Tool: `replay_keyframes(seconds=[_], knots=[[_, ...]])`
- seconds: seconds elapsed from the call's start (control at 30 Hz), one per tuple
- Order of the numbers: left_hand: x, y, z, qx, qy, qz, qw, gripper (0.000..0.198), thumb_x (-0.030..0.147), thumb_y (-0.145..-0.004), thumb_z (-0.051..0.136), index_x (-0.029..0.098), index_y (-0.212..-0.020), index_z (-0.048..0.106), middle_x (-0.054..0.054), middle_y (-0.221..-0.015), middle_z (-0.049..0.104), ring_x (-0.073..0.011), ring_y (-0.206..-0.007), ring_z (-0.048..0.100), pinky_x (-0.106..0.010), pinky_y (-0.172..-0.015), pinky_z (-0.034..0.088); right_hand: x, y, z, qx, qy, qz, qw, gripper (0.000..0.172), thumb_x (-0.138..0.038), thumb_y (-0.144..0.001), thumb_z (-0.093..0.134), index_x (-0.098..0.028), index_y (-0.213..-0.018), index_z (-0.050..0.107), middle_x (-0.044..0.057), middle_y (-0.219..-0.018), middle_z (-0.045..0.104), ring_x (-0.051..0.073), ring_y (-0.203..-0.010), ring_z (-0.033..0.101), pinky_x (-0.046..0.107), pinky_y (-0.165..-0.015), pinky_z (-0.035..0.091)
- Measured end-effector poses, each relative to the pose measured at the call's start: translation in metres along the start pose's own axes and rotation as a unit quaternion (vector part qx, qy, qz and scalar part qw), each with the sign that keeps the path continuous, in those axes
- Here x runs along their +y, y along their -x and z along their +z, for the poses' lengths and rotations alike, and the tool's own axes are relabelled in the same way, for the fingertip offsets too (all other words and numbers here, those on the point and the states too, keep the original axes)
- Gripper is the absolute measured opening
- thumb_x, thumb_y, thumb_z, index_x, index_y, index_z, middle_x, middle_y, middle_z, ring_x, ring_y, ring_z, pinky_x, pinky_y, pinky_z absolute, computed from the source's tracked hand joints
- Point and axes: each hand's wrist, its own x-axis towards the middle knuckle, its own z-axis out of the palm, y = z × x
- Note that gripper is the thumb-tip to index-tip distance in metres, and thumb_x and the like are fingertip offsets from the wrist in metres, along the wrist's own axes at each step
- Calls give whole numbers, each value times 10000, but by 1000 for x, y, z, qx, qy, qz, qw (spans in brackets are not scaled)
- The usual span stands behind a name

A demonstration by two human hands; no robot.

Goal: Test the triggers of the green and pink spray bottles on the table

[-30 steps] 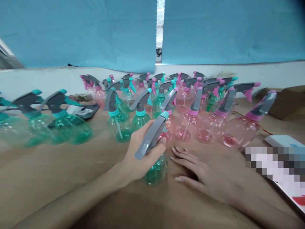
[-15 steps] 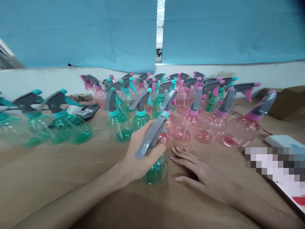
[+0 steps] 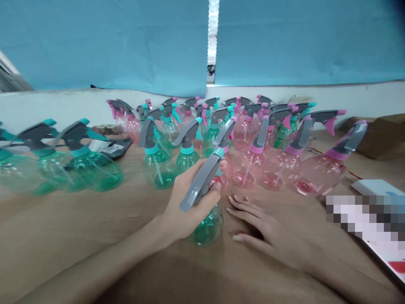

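Note:
My left hand (image 3: 185, 207) is wrapped round the neck of a green spray bottle (image 3: 207, 228) near the middle of the table. Its grey spray head (image 3: 202, 179) with a teal nozzle rises above my fingers and points away from me; the collar and trigger are mostly hidden by the hand. My right hand (image 3: 261, 228) rests on the tabletop to the right of that bottle, fingers spread and holding nothing. Just beyond both hands stands a row of spray bottles, a green one (image 3: 158, 169) on the left and a pink one (image 3: 248, 166) on the right.
Several green spray bottles (image 3: 96, 169) stand at the left, with a dark packet (image 3: 117, 148) behind them. More bottles crowd the back by the wall. On the right lie a brown paper bag (image 3: 379, 135), a white box (image 3: 376, 188) and a pixelated flat object (image 3: 363, 219).

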Motion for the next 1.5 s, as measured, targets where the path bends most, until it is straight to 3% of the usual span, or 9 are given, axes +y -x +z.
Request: replay_keyframes(seconds=[0.3, 0.6, 0.77, 1.07, 1.2, 1.5], knots=[[1, 0, -1, -1, -10, -7, 1000, 78, 200, -757, 521, 228, -820, 485, 29, -719, 558, -170, -695, 562, -299, -634, 439, 3, 1, 4, 23, -8, -15, 1000, 568, -522, -921, 515, -285, -1429, 426, 25, -1529, 356, 258, -1417, 294, 522, -1155, 254], [5, -2, -8, -47, 6, 8, 999, 46, 237, -749, 493, 243, -790, 510, 2, -724, 551, -175, -647, 502, -305, -569, 399, 3, 2, 3, 20, -21, -17, 999, 569, -516, -918, 523, -308, -1436, 410, 17, -1529, 359, 262, -1417, 294, 523, -1157, 248], [5, -2, -9, -46, 5, 8, 999, 76, 232, -738, 493, 241, -798, 539, 19, -665, 498, -154, -578, 435, -294, -528, 351, 1, 0, 1, 9, -15, -6, 1000, 572, -537, -916, 510, -289, -1426, 434, 20, -1528, 364, 259, -1418, 292, 514, -1163, 242], [7, -2, -6, -29, 19, -20, 999, 65, 217, -703, 508, 247, -739, 463, 33, -638, 514, -152, -552, 473, -284, -507, 394, 3, 1, 3, 28, -17, -16, 999, 566, -517, -915, 528, -296, -1426, 433, 26, -1517, 384, 267, -1409, 310, 520, -1160, 246], [8, 0, -3, -37, 31, -36, 998, 103, 201, -708, 517, 250, -790, 481, 39, -657, 546, -141, -518, 487, -270, -481, 407, 4, 2, 5, 30, -13, -23, 999, 572, -512, -918, 528, -309, -1438, 406, 20, -1524, 369, 264, -1410, 309, 530, -1157, 246], [4, 2, 0, -37, 60, -6, 998, 255, 158, -736, 526, 239, -977, 537, 47, -686, 528, -129, -536, 483, -281, -585, 462, 1, 1, 3, 12, 1, -8, 1000, 580, -546, -921, 494, -277, -1430, 426, 17, -1532, 352, 248, -1421, 285, 510, -1165, 238]])
